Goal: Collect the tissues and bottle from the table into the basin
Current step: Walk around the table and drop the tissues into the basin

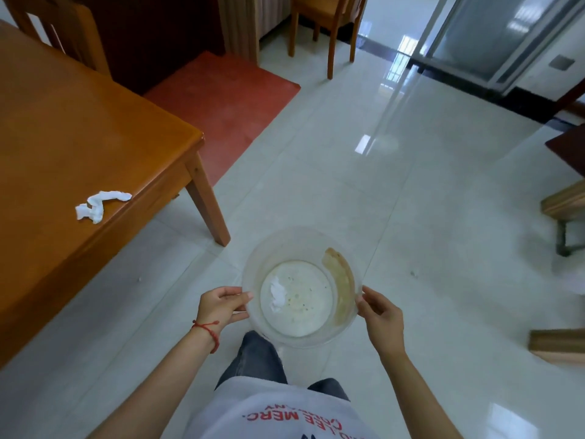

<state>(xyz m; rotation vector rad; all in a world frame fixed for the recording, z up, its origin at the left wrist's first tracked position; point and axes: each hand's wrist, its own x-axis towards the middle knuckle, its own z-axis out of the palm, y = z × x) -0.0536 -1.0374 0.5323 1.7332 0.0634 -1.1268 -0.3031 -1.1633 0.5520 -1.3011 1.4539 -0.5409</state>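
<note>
I hold a clear plastic basin [304, 242] over the tiled floor in front of me. My left hand [221, 304] grips its left rim and my right hand [381, 315] grips its right rim. A small white tissue scrap [278, 293] lies on the basin's pale bottom, and a brown stain [342, 280] runs along its right wall. A crumpled white tissue [99, 205] lies on the wooden table [79, 131] at my left, near the table's front edge. No bottle is in view.
A table leg [207, 204] stands between me and a red mat [228, 99]. A wooden chair [329, 23] stands at the back, another chair [60, 30] behind the table. Wooden furniture [563, 204] lines the right edge. Glossy floor tiles spread ahead.
</note>
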